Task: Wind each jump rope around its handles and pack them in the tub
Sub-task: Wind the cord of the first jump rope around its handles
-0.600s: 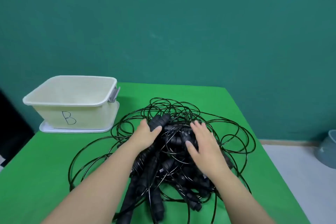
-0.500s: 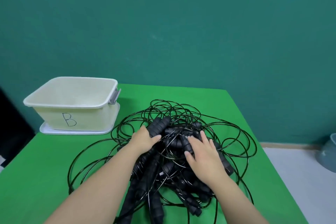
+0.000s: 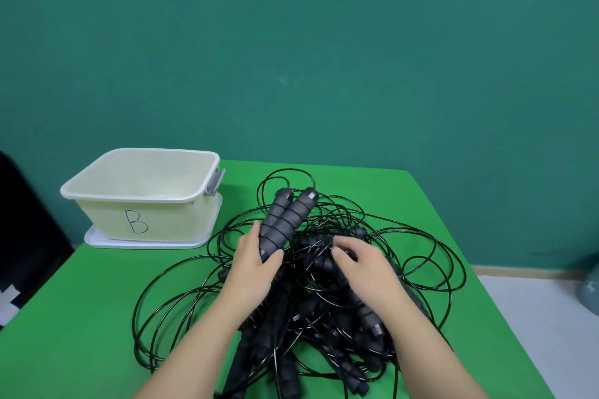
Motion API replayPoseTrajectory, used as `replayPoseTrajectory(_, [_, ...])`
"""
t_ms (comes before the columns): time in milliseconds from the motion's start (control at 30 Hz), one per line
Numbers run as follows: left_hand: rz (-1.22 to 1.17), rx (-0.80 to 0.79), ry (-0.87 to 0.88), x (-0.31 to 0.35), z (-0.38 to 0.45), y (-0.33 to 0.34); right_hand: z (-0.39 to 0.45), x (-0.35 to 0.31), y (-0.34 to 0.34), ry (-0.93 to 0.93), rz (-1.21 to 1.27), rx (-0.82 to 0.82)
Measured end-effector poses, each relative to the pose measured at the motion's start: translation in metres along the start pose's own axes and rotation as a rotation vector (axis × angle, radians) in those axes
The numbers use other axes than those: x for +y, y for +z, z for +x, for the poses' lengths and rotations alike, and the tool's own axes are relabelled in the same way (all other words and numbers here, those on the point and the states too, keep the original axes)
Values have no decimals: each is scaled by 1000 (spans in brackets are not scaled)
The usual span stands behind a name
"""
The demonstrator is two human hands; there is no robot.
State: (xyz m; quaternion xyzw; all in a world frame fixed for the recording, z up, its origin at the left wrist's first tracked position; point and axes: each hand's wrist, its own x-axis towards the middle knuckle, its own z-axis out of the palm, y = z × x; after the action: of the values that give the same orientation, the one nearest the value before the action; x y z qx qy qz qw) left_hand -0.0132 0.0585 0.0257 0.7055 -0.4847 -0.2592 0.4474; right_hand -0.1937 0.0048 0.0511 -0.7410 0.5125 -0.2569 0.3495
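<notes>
Left hand (image 3: 256, 264) grips a pair of black handles (image 3: 285, 222) side by side, cord coiled around them, tilted up out of the tangled jump-rope pile (image 3: 324, 295), probably to free one rope. Right hand (image 3: 363, 264), fingers curled, picks at cord in the pile. Tub (image 3: 142, 194) marked B sits far left, nothing visible inside. Half a second earlier both hands lay lower on the heap, with no pair raised.

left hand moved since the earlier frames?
Yes. The left hand now grips a pair of handles and holds them tilted up off the rope pile, their far ends pointing away, level with the tub rim; earlier it lay low on the pile.
</notes>
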Motion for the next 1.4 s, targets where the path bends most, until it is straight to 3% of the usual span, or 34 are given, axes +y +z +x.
replayPoseTrajectory(167, [-91, -70, 148, 11, -25, -6, -2, -34, 21, -78, 263, -174])
replayPoseTrajectory(367, [-142, -224, 265, 28, -28, -17, -1, -52, 13, -146, 489, -162])
replayPoseTrajectory(533, [-77, -283, 319, 27, -21, -18, -1, -52, 7, -98, 600, -141])
replayPoseTrajectory(733, [1, -281, 398, 33, -12, -22, -2, -49, -17, -76, 421, -35])
replayPoseTrajectory(833, [108, -243, 298, 28, 2, -22, -4, -46, -46, -94, 275, 66])
replayPoseTrajectory(1000, [453, -477, 407, 20, 11, 6, -2, -43, -80, -125, 142, 158])
replayPoseTrajectory(1233, [858, -547, 383, 3, 11, 33, -10, -32, -93, -106, 152, 187])
replayPoseTrajectory(1400, [720, -473, 336, -2, 11, 23, -13, -35, -101, -100, 212, 273])
